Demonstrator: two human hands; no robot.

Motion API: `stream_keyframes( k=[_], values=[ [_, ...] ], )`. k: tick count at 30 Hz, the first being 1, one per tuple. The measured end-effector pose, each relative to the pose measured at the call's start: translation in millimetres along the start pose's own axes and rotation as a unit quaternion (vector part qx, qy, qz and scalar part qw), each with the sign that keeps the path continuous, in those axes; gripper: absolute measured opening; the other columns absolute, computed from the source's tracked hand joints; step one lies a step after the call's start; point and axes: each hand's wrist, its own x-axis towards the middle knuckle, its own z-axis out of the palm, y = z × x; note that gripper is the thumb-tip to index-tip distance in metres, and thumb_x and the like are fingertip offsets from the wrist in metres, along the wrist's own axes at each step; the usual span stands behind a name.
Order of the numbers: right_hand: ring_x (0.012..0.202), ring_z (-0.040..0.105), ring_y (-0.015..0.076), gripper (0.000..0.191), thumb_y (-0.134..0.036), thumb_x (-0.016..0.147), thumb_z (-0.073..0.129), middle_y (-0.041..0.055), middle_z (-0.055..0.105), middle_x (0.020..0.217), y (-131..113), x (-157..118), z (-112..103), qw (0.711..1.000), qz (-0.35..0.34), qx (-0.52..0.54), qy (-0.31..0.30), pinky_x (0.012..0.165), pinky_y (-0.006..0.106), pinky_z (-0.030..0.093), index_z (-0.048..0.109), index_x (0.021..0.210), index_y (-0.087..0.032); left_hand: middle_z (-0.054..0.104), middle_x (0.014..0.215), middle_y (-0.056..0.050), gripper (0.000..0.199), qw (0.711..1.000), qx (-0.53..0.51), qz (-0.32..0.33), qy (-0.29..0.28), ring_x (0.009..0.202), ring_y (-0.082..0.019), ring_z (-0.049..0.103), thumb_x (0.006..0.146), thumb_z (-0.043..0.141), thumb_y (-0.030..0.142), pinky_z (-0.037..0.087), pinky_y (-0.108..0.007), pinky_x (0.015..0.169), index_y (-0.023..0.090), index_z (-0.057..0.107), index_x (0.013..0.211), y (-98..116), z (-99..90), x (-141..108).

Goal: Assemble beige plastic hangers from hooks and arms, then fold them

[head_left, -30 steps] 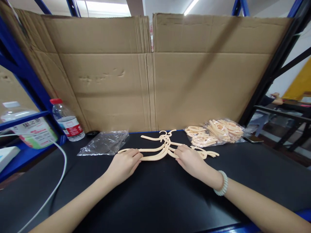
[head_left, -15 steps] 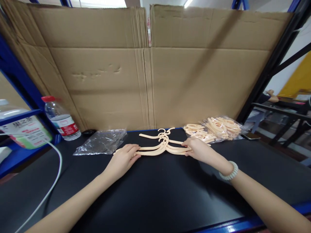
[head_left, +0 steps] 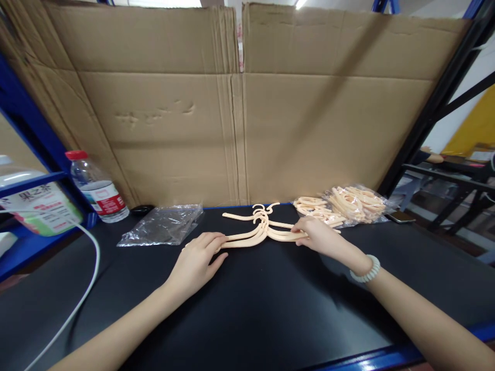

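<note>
While my left hand lay loose over one end of the beige hangers, thumb spread, my right hand gripped their other side between thumb and fingers. Hangers: overlapped on the black table, hooks crowded, count hard to make out; ends partly hidden by both hands. Right rear: bagged pieces, outlines blurred by creased plastic. Left: flat clear bag; red-capped bottle; larger bottle, cut off by the view's edge. Far right: another person's arm, mostly obscured.
</note>
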Motion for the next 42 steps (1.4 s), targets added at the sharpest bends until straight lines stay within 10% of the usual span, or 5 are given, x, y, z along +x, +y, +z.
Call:
stream_keyframes(
  k=[19, 24, 33, 42],
  values=[
    [0.073, 0.061, 0.0177, 0.013, -0.027, 0.081, 0.064, 0.004, 0.066, 0.083, 6, 5, 3, 0.996, -0.009, 0.076, 0.04, 0.065, 0.028, 0.044, 0.062, 0.09, -0.018, 0.065, 0.101, -0.005, 0.012, 0.997, 0.0, 0.075, 0.022, 0.091, -0.021, 0.059, 0.091, 0.052, 0.017, 0.047, -0.036, 0.079, 0.019, 0.063, 0.096, 11, 2.7, -4],
    [0.07, 0.062, 0.0167, 0.03, -0.02, 0.086, 0.057, 0.0056, 0.068, 0.084, 17, 35, 3, 0.996, -0.041, 0.051, 0.063, 0.063, 0.027, 0.049, 0.056, 0.115, -0.014, 0.065, 0.1, -0.006, 0.015, 0.984, -0.045, 0.17, 0.01, 0.096, -0.021, 0.059, 0.093, 0.049, 0.015, 0.045, -0.038, 0.087, 0.018, 0.062, 0.1, 26, -0.2, -5],
    [0.1, 0.063, 0.0226, 0.022, -0.01, 0.086, 0.058, 0.0118, 0.068, 0.106, 14, 117, 19, 0.99, -0.133, -0.054, -0.012, 0.089, 0.032, 0.046, 0.068, 0.104, -0.014, 0.064, 0.1, -0.007, 0.017, 0.971, -0.083, 0.217, -0.047, 0.093, -0.02, 0.057, 0.093, 0.046, 0.013, 0.043, -0.037, 0.087, 0.017, 0.061, 0.1, 32, -6.9, -8],
    [0.093, 0.063, 0.0222, 0.016, -0.02, 0.092, 0.055, 0.0123, 0.068, 0.098, 23, 116, 28, 0.983, -0.143, -0.117, -0.005, 0.08, 0.03, 0.045, 0.068, 0.098, -0.014, 0.064, 0.098, -0.007, 0.018, 0.969, -0.097, 0.22, -0.049, 0.091, -0.019, 0.057, 0.093, 0.046, 0.012, 0.044, -0.034, 0.084, 0.017, 0.062, 0.099, 31, -4.7, -8]
  ],
)
